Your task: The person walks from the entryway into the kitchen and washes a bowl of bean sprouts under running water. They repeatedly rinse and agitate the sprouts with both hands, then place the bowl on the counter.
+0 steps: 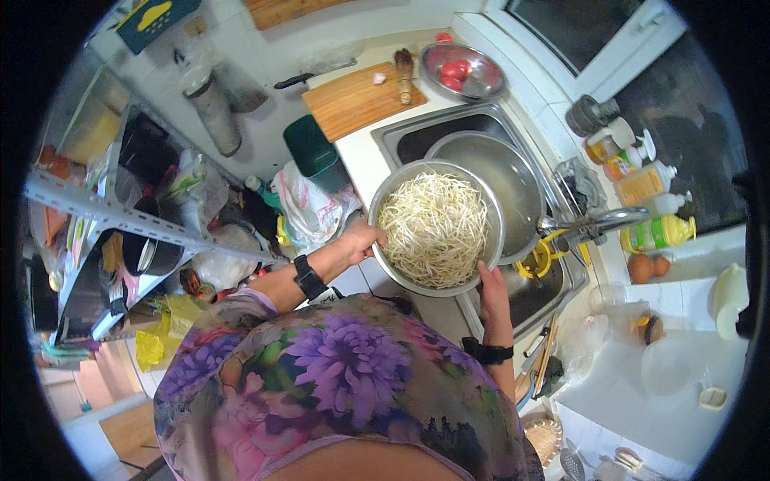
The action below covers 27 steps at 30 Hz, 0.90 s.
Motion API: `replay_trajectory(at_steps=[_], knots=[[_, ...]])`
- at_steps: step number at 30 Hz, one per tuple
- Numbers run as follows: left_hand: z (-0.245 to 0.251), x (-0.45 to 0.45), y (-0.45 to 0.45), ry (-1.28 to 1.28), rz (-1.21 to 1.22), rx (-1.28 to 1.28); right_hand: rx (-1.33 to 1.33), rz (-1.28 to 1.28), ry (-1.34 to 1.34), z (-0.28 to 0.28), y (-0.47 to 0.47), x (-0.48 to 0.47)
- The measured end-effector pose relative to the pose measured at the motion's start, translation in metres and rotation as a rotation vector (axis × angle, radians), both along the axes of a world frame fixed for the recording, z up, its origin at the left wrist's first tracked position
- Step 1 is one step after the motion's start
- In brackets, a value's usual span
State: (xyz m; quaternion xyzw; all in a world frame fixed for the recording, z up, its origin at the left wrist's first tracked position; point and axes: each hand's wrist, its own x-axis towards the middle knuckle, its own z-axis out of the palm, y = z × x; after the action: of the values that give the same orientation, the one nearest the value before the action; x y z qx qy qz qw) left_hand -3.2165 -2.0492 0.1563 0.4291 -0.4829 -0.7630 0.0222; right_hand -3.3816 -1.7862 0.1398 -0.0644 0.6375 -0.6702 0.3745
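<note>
Both my hands grip a round steel basin [500, 231] by its rim, held up in front of me. Bean sprouts [433, 228] nearly cover its bottom. My left hand [362, 239] has the left side, while my right hand [493, 291] takes the lower right edge. Behind it a second steel basin [511, 174] with cloudy water rests over the double sink [391, 135], partly hidden by the first. A yellow plastic strainer [532, 263] sits by the faucet [592, 221], at the right-hand sink bowl.
A wooden cutting board [349, 105] carries a brush [404, 78] and a garlic piece [378, 78]. Tomatoes lie in a steel bowl [481, 87] behind the sink. Bottles [646, 183] line the windowsill. A green bin [313, 147] and a metal shelf [150, 213] stand at left.
</note>
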Motion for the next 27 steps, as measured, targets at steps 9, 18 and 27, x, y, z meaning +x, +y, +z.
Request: replay_trajectory(at_steps=[9,18,27], knots=[[-0.016,0.092,-0.066,0.172,0.221,-0.111,0.041,0.108,0.012,-0.015,-0.101,0.047],[-0.043,0.090,-0.080,-0.075,0.272,0.103,-0.007,0.116,0.014,0.006,-0.145,0.048],[-0.053,0.037,-0.074,-0.071,0.119,0.020,0.393,0.109,0.205,-0.011,-0.120,0.007]])
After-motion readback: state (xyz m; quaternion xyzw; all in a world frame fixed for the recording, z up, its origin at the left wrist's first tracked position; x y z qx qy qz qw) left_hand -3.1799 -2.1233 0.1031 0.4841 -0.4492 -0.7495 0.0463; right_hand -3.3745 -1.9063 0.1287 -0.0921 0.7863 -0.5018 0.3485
